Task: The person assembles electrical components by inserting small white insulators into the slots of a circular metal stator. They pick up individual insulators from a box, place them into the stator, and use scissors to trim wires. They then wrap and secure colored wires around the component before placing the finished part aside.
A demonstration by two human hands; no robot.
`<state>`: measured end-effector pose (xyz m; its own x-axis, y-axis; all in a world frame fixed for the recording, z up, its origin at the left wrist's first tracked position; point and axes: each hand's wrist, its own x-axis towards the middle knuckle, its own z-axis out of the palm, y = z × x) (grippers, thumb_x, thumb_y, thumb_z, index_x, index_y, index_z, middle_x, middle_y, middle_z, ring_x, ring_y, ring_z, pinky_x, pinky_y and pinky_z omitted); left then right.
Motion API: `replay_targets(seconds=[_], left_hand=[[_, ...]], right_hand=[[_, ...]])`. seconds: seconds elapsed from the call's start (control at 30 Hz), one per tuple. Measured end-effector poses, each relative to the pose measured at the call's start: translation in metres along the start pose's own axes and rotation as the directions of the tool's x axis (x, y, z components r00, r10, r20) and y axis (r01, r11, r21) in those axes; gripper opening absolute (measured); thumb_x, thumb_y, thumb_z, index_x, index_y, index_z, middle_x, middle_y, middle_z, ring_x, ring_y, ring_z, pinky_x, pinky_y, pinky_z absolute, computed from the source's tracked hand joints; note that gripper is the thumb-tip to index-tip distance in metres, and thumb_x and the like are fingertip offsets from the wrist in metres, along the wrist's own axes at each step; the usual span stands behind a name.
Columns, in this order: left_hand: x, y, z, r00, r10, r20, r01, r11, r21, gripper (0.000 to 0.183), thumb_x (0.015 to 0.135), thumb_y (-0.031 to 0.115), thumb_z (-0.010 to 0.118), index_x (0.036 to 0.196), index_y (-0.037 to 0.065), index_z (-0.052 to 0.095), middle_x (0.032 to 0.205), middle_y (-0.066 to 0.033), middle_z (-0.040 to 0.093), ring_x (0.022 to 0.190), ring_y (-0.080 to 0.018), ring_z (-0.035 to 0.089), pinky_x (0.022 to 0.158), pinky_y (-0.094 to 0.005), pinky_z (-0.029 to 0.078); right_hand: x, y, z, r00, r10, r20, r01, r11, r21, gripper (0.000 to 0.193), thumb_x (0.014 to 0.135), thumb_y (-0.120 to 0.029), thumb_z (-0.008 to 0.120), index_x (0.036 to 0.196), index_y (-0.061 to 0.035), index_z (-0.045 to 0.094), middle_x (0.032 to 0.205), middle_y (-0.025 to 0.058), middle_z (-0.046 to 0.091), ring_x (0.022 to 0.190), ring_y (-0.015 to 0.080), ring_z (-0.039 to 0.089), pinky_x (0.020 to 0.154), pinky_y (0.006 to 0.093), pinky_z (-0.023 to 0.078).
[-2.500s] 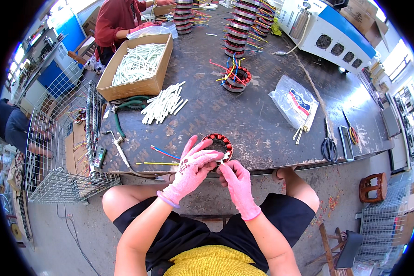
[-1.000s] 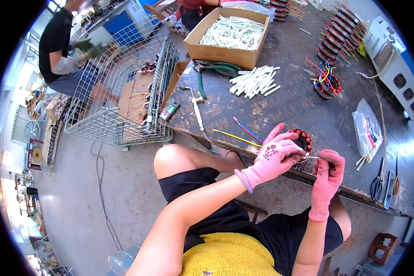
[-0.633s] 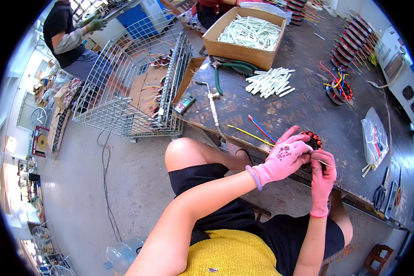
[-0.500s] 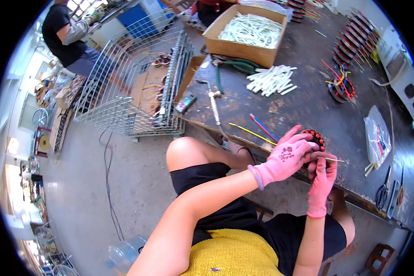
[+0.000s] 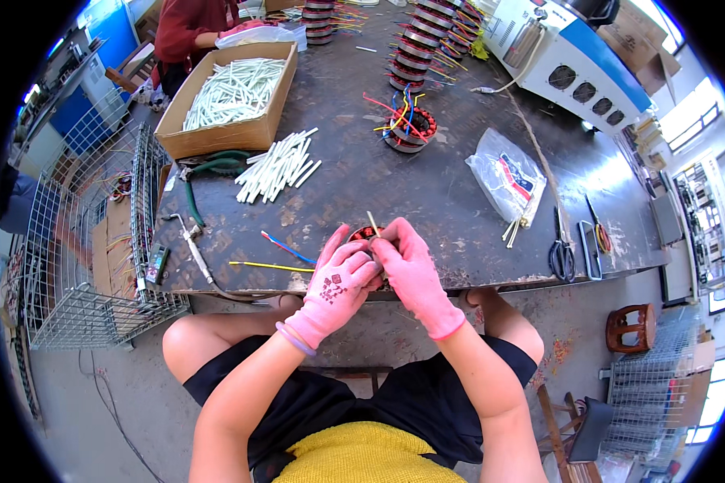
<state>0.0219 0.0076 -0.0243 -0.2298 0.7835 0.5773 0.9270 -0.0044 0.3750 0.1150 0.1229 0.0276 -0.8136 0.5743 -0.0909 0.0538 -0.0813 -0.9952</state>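
Note:
At the table's near edge my left hand [image 5: 330,291], in a pink glove, is closed around a wire-wound motor stator [image 5: 361,234] with red windings. Most of the stator is hidden by my fingers. A yellow wire [image 5: 267,266] and a blue and red pair of wires [image 5: 288,247] run out to the left beside that hand. My right hand [image 5: 413,276], gloved alike, pinches a thin pale stick [image 5: 372,222] upright over the stator's right side. Whether the stick's lower end enters the stator cannot be seen.
Beyond lie loose white tubes [image 5: 275,167], green-handled pliers [image 5: 217,163] and a cardboard box [image 5: 165,133] full of tubes. Another stator [image 5: 411,138] stands near stacked stators [image 5: 415,56]. To the right are a plastic bag [image 5: 503,177] and scissors [image 5: 562,259]. A co-worker's sleeve [image 5: 187,36] shows behind.
The view has swung right, bringing the white and blue machine and a stool into sight. My left hand still grips the stator; the stick in my right hand has gone from level to upright.

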Motion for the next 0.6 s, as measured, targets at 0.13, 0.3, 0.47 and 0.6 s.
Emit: replay_targets(seconds=[0.13, 0.3, 0.47, 0.6], left_hand=[[0.000, 0.001, 0.000, 1.000, 0.023, -0.010, -0.023, 0.999, -0.042, 0.030, 0.066, 0.007, 0.073, 0.095, 0.007, 0.063, 0.101, -0.0092, 0.064, 0.116, -0.0306, 0.057, 0.117, -0.0572, 0.032], [0.003, 0.006, -0.006, 1.000, 0.014, -0.011, -0.014, 1.000, 0.008, 0.029, 0.070, 0.004, 0.072, 0.098, 0.009, 0.063, 0.097, -0.0064, 0.064, 0.113, -0.0290, 0.059, 0.115, -0.0566, 0.034], [0.003, 0.006, 0.000, 0.999, -0.014, -0.039, 0.015, 1.000, 0.023, 0.027, 0.072, 0.002, 0.069, 0.097, 0.009, 0.064, 0.094, -0.0065, 0.064, 0.112, -0.0293, 0.059, 0.114, -0.0570, 0.034], [0.004, 0.008, 0.002, 1.000, -0.024, -0.009, 0.024, 0.999, 0.038, 0.023, 0.075, 0.001, 0.066, 0.096, 0.009, 0.063, 0.092, -0.0062, 0.063, 0.112, -0.0293, 0.060, 0.115, -0.0568, 0.032]], right_hand=[[0.013, -0.002, -0.001, 1.000, -0.016, 0.018, 0.020, 0.970, -0.241, 0.010, 0.097, -0.009, 0.056, 0.091, -0.0026, 0.051, 0.078, 0.0022, 0.055, 0.074, 0.0086, 0.048, 0.064, 0.0299, 0.045], [0.010, -0.008, -0.025, 0.993, 0.026, 0.119, -0.027, 1.000, 0.008, 0.012, 0.098, -0.015, 0.058, 0.099, -0.0027, 0.059, 0.082, -0.0006, 0.058, 0.075, 0.0087, 0.055, 0.065, 0.0261, 0.047], [-0.018, -0.011, -0.167, 0.831, -0.490, -0.264, 0.080, 0.574, -0.815, 0.018, 0.093, -0.017, 0.064, 0.108, -0.0085, 0.070, 0.102, 0.0117, 0.070, 0.089, 0.0283, 0.069, 0.079, 0.0368, 0.055], [-0.029, 0.017, -0.249, 0.838, -0.537, -0.098, -0.045, 0.111, -0.993, 0.018, 0.087, -0.016, 0.064, 0.104, -0.0125, 0.071, 0.116, 0.0015, 0.066, 0.104, 0.0229, 0.062, 0.089, 0.0387, 0.050]])
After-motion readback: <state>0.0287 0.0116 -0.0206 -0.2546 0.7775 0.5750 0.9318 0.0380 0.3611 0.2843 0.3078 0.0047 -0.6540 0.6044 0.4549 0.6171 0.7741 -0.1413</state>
